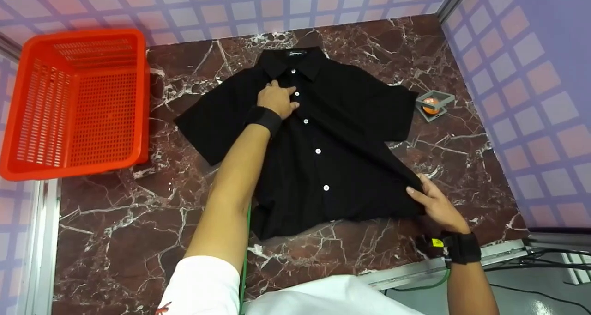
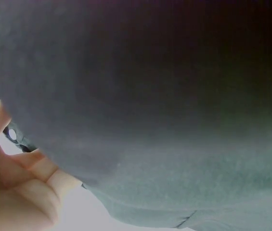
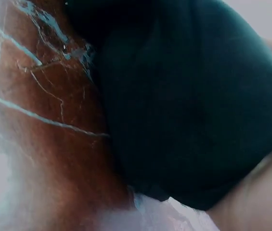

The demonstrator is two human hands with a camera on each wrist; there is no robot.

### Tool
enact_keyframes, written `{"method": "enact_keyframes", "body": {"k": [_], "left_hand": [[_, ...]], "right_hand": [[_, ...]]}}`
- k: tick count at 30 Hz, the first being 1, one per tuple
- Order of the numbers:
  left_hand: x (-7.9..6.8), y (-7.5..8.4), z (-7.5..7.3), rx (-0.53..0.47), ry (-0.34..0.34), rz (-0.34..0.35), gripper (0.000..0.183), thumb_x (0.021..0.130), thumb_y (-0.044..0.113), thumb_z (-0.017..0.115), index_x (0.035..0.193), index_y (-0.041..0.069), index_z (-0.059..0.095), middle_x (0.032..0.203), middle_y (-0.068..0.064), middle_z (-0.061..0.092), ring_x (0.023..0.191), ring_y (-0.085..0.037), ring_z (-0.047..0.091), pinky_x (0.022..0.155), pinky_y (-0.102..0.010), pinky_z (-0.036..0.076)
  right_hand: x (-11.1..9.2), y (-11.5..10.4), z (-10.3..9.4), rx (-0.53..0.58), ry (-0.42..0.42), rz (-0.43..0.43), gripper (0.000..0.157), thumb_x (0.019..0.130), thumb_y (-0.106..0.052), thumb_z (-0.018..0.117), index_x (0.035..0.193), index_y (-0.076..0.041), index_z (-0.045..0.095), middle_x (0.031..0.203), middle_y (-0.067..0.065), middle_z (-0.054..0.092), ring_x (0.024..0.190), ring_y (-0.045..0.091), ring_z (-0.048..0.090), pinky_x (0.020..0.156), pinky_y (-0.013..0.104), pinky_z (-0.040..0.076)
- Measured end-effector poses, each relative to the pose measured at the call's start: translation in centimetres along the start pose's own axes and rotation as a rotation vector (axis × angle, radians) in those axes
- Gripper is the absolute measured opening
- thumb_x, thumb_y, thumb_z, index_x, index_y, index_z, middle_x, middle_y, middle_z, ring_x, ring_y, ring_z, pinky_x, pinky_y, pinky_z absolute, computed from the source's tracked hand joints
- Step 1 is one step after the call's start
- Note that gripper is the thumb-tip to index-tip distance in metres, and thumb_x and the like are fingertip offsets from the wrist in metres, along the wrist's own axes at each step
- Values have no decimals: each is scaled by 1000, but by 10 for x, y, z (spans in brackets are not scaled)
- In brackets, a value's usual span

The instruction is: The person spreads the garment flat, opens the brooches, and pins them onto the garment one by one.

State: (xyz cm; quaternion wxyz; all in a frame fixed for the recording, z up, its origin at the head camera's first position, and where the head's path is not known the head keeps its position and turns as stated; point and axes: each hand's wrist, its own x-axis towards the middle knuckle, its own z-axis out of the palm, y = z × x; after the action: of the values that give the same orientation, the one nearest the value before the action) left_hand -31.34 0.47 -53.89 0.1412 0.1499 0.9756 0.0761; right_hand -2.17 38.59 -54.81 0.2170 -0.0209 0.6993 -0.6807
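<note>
we are resting our left hand (image 1: 278, 100) on a black shirt (image 1: 351, 167), its fingers lying spread beside the button line just below the pointed collar (image 1: 295, 64), while our right hand (image 1: 438, 204) is pinching the shirt's lower corner between thumb and fingers. the shirt is lying front up in the middle of the table (image 1: 115, 232), its matte, soft cloth forming long slanting folds toward the right hand and rumpling at the opposite hem corner. five small, round white buttons (image 1: 318, 151) are running down its front. beneath, the table is showing a glossy, dark red-brown marble pattern with jagged pale veins. to the left, a red plastic basket (image 1: 142, 98) is standing with slotted walls, a gridded bottom and a smooth, rounded rim. just beside the right sleeve, a grey, square-framed object (image 1: 436, 95) is sitting with a rounded orange piece (image 1: 431, 106) showing inside.
</note>
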Motion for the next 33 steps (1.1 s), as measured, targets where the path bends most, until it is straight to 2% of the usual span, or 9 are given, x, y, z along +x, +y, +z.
{"method": "enact_keyframes", "body": {"k": [4,7,12,15,20,25,29,33], "left_hand": [[0,0,-1,10,-6,-6,58,98,50,59,151,31,48,148,-30,41,138,-47,40,108,-52,41],[1,0,-1,8,-8,-8,58,98,50,60,151,31,48,148,-30,41,138,-47,40,107,-52,41],[0,-1,-2,2,-5,-6,58,98,50,60,151,31,48,148,-30,40,138,-47,41,107,-52,42],[1,-2,-2,-7,-7,-2,58,98,50,59,152,31,47,149,-31,39,139,-47,39,108,-52,41],[3,-5,-1,-9,-27,-16,60,99,50,58,154,31,43,153,-30,34,142,-47,34,110,-52,38],[7,-6,1,-35,-60,-42,61,100,49,55,156,31,38,158,-29,26,147,-47,24,111,-53,37],[8,-7,-2,-59,-78,-72,61,102,47,53,157,31,35,162,-28,20,150,-45,17,113,-52,35],[9,-12,-6,-82,-90,-95,61,102,45,54,158,31,33,163,-27,18,150,-45,15,114,-53,32]], "right_hand": [[-1,1,-1,24,-36,29,38,108,-15,45,137,6,33,112,18,62,93,25,69,79,31,56],[0,2,0,23,-18,84,39,107,-18,48,136,4,34,115,20,62,93,28,70,78,33,58],[1,4,1,-219,71,200,40,105,-30,55,123,1,37,99,17,58,80,24,67,69,29,54],[1,3,0,-333,66,241,44,104,-35,55,129,-2,39,101,18,61,81,25,67,70,30,53],[2,0,-5,-421,33,214,54,104,-37,55,145,-3,45,113,18,67,90,26,70,77,31,55],[5,-3,-4,-523,31,193,51,103,-37,56,140,-2,51,102,13,69,83,23,70,79,31,53],[10,-7,0,-657,38,196,53,103,-42,55,138,-2,55,105,12,68,87,21,67,87,41,49],[13,-11,4,-765,16,212,60,104,-44,53,143,1,52,118,20,67,94,26,67,92,53,48]]}}
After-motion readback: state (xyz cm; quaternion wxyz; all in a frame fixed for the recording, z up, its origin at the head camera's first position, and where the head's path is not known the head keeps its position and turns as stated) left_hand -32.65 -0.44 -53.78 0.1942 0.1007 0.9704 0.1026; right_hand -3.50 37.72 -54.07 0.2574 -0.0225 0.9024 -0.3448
